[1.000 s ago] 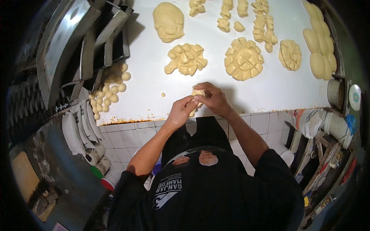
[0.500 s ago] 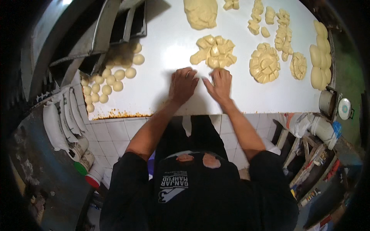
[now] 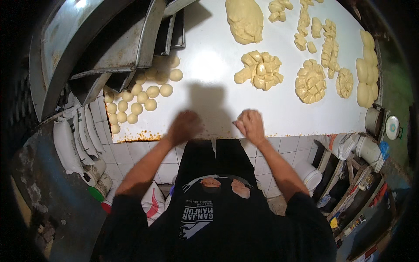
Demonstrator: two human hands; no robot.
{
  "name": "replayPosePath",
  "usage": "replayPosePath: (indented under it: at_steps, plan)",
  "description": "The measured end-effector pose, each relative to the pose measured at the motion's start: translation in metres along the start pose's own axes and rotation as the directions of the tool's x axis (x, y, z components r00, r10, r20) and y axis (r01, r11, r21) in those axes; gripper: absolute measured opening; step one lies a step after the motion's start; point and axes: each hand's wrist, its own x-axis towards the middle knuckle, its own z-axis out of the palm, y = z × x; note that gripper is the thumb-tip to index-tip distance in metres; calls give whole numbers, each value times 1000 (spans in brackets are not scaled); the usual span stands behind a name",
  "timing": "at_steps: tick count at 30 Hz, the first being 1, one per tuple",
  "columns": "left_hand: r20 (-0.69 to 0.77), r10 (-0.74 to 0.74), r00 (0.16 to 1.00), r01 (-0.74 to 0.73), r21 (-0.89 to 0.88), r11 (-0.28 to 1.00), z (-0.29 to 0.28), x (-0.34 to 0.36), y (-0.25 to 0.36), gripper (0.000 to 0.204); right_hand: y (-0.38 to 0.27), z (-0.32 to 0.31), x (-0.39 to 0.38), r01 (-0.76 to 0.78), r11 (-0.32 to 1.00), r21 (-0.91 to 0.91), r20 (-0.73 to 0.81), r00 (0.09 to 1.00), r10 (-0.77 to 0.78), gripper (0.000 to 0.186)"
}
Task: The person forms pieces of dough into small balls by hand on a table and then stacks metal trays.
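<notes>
My left hand hovers over the near edge of the white table, smeared by motion, so its fingers cannot be made out. My right hand is at the same edge with its fingers curled in; whatever it holds, if anything, is hidden. Beyond the right hand, apart from it, lies a cluster of cut pale-yellow dough pieces. A large smooth dough lump sits farther back. Several round dough balls are grouped to the left of my left hand.
Stacked metal pans overhang the table's left side. To the right lie a round of cut dough, a smaller one, a dough strip and smooth dough rolls. A metal pot stands beyond the right edge.
Both hands have drawn back from beside the cut dough to the table's near edge, the left also moving outward. The right fingers have curled in. The whole view has shifted slightly.
</notes>
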Motion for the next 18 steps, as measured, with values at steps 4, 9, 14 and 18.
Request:
replayPosePath:
  at_steps: [4,9,14,18]
  plan:
    - [-70,-271,960,279,191,941,25,81,20,22,-24,17,94,-157,972,-177,-255,961,108,33]
    - [-94,-65,993,54,-120,991,22,-10,16,14,-27,-10,45,-207,978,20,414,892,180,30]
    - [-215,-630,747,605,-174,777,60,62,33,17,-25,25,83,43,991,-124,-116,992,-57,28]
    - [328,-510,795,526,44,849,0,35,45,25,4,-6,55,33,999,-13,376,926,-26,33]
